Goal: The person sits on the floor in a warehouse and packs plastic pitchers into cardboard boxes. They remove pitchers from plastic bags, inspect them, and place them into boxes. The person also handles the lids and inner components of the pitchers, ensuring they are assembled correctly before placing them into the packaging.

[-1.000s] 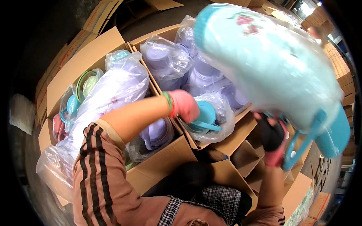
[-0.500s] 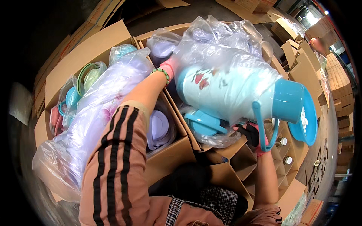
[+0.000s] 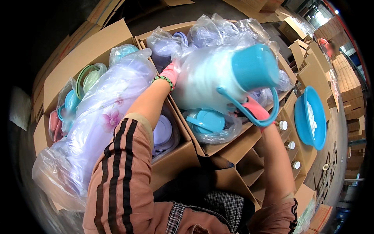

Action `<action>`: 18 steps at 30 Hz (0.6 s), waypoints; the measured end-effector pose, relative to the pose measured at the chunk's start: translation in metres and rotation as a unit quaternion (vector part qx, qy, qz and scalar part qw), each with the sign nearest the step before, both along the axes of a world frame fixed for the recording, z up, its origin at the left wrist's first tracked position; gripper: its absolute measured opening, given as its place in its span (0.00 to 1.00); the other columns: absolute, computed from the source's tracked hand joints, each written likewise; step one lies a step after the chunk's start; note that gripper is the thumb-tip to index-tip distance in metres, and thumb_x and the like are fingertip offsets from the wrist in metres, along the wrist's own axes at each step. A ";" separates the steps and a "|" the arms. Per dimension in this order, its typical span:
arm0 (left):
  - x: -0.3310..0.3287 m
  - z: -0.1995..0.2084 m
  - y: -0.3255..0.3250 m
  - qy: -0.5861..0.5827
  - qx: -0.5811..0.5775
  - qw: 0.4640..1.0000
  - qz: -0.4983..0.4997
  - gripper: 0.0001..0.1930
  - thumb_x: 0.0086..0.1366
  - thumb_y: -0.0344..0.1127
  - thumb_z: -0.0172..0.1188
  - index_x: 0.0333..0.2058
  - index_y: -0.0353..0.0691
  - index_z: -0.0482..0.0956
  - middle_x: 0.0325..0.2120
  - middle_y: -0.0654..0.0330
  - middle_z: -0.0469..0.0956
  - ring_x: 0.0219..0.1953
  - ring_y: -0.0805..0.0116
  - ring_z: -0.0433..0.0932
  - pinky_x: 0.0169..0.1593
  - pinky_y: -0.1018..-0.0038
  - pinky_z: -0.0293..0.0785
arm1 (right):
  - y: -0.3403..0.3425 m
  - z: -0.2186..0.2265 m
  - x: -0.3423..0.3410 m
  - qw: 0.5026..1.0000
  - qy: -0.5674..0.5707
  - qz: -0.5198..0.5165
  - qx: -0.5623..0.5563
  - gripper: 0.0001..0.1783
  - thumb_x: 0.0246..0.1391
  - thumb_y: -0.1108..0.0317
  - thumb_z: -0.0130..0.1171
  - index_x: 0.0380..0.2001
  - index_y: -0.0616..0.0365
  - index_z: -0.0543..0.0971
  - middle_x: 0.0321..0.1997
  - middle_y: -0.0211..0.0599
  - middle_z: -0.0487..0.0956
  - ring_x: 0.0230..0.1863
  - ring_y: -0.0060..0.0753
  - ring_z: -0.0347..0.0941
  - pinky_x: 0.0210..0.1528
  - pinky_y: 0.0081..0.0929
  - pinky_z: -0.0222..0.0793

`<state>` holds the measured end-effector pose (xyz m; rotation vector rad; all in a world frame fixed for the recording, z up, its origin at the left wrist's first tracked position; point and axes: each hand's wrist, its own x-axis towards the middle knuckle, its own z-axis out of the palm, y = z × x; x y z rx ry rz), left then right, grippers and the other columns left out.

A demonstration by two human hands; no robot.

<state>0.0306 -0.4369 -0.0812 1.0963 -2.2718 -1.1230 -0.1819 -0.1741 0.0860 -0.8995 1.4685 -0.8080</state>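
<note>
Pale blue, with a darker blue lid [image 3: 255, 67], the big flask [image 3: 206, 74] leans over the open middle box [image 3: 249, 131], at 1 o'clock from the middle of the view, lid toward 2 o'clock. The person grips it with both hands: the left hand [image 3: 170, 73] has its other end, and the right hand [image 3: 256, 109] is under the lid end, with the blue handle [image 3: 249, 117] across that wrist. Most fingers are hidden, so one cannot tell how tight they squeeze. Another flask's blue top [image 3: 212, 121] shows just below it. A purple flask [image 3: 97, 113] in a clear bag lies at 9 o'clock, and a blue tub [image 3: 320, 126] at 3 o'clock. This looks like the handling and turning step. The next move seems to call for two steady hands and a wrist free of the handle.
</note>
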 end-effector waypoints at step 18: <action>-0.012 0.072 0.035 -0.421 -0.379 0.802 -0.192 0.11 0.53 0.39 0.50 0.35 0.47 0.77 0.44 0.62 0.69 0.46 0.59 0.67 0.48 0.64 0.62 | 0.057 -0.030 0.068 0.908 0.325 -0.117 -0.238 0.20 0.45 0.68 0.56 0.42 0.62 0.68 0.42 0.51 0.70 0.44 0.52 0.66 0.46 0.34 0.62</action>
